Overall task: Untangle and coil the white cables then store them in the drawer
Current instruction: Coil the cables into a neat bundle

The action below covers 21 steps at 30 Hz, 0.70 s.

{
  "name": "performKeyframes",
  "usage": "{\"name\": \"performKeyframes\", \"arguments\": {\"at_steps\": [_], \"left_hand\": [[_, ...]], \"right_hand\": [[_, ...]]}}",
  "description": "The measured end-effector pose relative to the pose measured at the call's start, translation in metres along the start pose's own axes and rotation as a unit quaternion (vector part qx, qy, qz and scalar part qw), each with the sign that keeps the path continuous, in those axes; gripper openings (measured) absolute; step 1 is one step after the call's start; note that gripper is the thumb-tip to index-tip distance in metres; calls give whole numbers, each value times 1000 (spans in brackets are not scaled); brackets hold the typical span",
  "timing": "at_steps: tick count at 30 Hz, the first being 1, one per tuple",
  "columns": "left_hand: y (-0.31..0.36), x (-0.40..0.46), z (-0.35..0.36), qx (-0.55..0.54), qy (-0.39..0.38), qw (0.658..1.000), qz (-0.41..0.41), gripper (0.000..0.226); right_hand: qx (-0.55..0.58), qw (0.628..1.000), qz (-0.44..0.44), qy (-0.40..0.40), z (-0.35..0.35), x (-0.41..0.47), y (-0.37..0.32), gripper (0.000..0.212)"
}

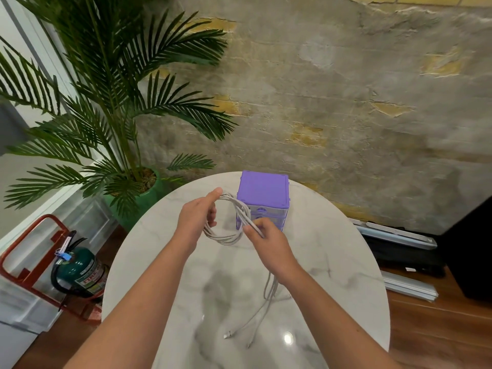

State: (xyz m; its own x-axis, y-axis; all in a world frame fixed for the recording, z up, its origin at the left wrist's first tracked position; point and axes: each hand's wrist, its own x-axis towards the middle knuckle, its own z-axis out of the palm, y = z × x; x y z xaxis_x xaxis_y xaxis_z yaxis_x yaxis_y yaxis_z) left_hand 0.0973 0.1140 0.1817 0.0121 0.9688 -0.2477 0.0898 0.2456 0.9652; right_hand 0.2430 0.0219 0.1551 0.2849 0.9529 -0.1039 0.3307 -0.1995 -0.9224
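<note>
A bundle of white cables (231, 237) forms a round loop held above the marble table (332, 275). My left hand (195, 219) grips the loop's left side, thumb and fingers closed over the strands. My right hand (269, 242) pinches the strands on the loop's right side. Loose cable ends (262, 310) hang down below my right wrist and trail across the tabletop, with plugs lying near the front. A small purple drawer unit (262, 194) stands just behind the loop; its drawers look closed.
A potted palm in a green pot (145, 198) stands left of the table. A green fire extinguisher (80, 270) in a red stand sits on the floor at left. Black cases and metal rails (399, 243) lie on the wooden floor at right.
</note>
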Motion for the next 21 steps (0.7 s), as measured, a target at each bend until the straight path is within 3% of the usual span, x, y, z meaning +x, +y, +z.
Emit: {"name": "performKeyframes", "arguments": {"at_steps": [4, 6, 11, 15, 18, 21], "left_hand": [[3, -1, -1, -79, -141, 981, -108, 35], [3, -2, 4, -88, -161, 975, -124, 37], [-3, -9, 20, -36, -18, 997, -71, 49], [-1, -7, 25, 31, 74, 996, -29, 45], [0, -4, 25, 54, 80, 995, -15, 39], [2, -4, 24, 27, 27, 999, -29, 44]], "right_hand": [[-24, 999, -15, 45, -7, 5, -1, 17], [-50, 998, -20, 37, -6, 5, -2, 17], [-86, 995, -34, 29, -3, 2, -8, 25], [-111, 991, -74, -1, -3, -2, -9, 25], [-161, 983, -87, -20, -8, 0, -9, 18], [-206, 976, -76, 12, -16, 4, -9, 21]]}}
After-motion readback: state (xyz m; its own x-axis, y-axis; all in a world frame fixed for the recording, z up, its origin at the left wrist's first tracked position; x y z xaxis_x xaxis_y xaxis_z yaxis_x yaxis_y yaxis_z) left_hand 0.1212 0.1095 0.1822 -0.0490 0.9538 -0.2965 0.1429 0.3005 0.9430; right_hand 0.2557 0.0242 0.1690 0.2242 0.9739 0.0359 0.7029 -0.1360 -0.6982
